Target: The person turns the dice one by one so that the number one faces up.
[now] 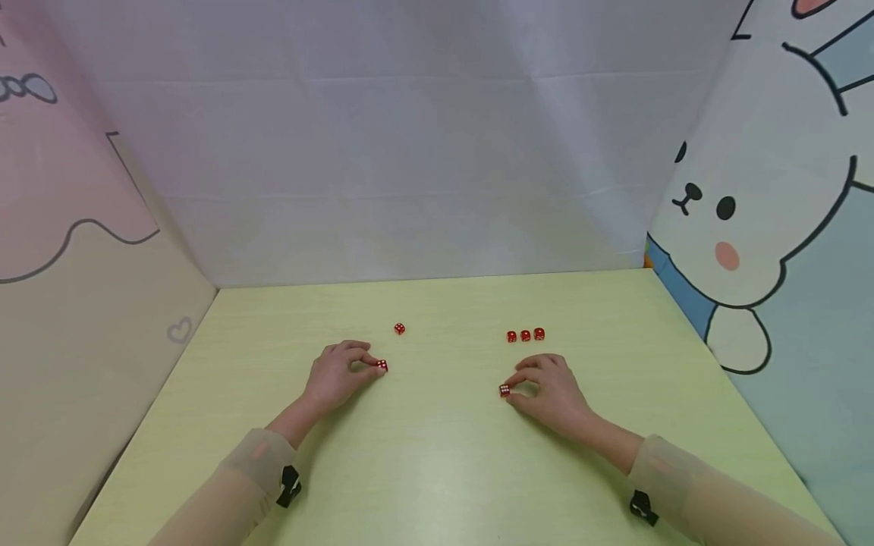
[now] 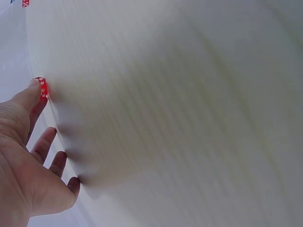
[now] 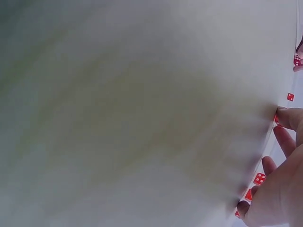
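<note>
My left hand (image 1: 344, 373) pinches a red die (image 1: 382, 365) with white pips between thumb and index finger, low over the table; the left wrist view shows that die (image 2: 43, 88) at the fingertips, the other fingers spread by the tabletop. On the right, my right hand (image 1: 548, 393) pinches another red die (image 1: 504, 390) the same way, its pips facing up. In the right wrist view this die (image 3: 277, 119) is mostly covered by thumb and finger. A loose red die (image 1: 399, 328) lies beyond the left hand. Beyond the right hand, three red dice (image 1: 525, 335) stand in a short row.
The pale yellow table (image 1: 437, 470) ends at a white cloth backdrop (image 1: 410, 152). A pink and cream panel (image 1: 82, 197) borders the left side, and a panel with a cartoon rabbit (image 1: 765, 189) borders the right. Both forearms wear light sleeves with black straps.
</note>
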Demonstrator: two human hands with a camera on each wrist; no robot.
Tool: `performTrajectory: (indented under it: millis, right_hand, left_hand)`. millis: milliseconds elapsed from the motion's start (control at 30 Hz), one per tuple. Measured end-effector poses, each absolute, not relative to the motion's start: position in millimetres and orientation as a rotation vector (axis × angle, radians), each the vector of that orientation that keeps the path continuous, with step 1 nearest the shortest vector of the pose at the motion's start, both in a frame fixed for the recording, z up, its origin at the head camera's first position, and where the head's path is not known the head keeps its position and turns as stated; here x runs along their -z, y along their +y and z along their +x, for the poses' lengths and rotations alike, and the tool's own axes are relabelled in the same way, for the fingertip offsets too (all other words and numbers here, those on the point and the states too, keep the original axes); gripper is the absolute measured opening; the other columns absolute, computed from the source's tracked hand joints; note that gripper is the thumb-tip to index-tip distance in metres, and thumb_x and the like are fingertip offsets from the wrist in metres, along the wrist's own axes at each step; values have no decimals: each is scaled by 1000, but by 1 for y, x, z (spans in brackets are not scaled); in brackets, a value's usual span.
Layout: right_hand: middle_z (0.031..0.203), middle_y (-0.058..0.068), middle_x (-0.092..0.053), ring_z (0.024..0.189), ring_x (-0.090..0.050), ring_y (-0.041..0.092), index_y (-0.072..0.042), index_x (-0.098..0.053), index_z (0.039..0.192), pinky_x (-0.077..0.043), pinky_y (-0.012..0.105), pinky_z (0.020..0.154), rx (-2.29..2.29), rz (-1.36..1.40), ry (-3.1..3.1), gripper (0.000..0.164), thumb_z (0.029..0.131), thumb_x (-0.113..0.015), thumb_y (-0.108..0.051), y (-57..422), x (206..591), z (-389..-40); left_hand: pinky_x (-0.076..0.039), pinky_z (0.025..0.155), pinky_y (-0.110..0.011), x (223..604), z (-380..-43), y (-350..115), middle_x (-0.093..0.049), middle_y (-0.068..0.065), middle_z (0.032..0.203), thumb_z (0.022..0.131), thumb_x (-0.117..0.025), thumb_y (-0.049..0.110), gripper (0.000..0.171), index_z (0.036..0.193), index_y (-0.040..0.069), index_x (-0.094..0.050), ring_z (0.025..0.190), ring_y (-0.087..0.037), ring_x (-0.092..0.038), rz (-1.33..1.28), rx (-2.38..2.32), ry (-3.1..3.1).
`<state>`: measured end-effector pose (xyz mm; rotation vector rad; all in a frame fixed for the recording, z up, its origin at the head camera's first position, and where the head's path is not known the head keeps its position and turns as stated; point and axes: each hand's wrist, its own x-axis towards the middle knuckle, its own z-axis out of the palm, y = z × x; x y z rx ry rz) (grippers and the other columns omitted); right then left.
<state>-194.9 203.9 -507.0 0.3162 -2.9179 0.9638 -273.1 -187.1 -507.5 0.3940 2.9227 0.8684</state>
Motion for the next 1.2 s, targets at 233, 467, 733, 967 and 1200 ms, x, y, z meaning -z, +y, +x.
performTrajectory:
  millis: [233,467,733,967,1200]
  right_hand:
    - [121,4,-65,124,-46,35,-19,-80,105,-39,56,104,-873,354,-2929,23,83,-86,-25,206,502,-196]
    - [120,5,-66,123,-47,36,-16,-79,110,-41,56,103,-763,404,-2916,28,84,-84,-23,210,497,-198]
    - [115,4,-66,118,-50,34,-16,-80,106,-42,53,102,-611,491,-2897,27,81,-88,-25,211,491,-201]
    - [110,1,-66,115,-51,31,-20,-81,96,-43,52,99,-535,530,-2940,18,80,-88,-27,207,479,-205]
    - [109,1,-66,115,-51,30,-21,-81,94,-44,51,99,-492,546,-2991,15,82,-87,-27,200,471,-209]
  left_hand:
    - [-33,107,-65,509,-274,-188,-61,-7,140,92,-77,39,21,101,21,-79,133,-44,-46,400,-864,2926]
    - [-32,107,-66,511,-276,-189,-61,-7,140,92,-77,39,21,101,21,-79,133,-44,-45,402,-869,2923]
    - [-32,107,-66,512,-277,-189,-60,-7,140,92,-77,39,21,101,20,-79,133,-43,-45,401,-883,2913]
    - [-31,108,-66,506,-279,-189,-60,-6,141,93,-77,40,21,101,21,-79,134,-43,-45,404,-873,2911]
    - [-32,107,-66,498,-282,-189,-60,-7,140,93,-76,40,21,101,21,-78,133,-43,-45,417,-844,2920]
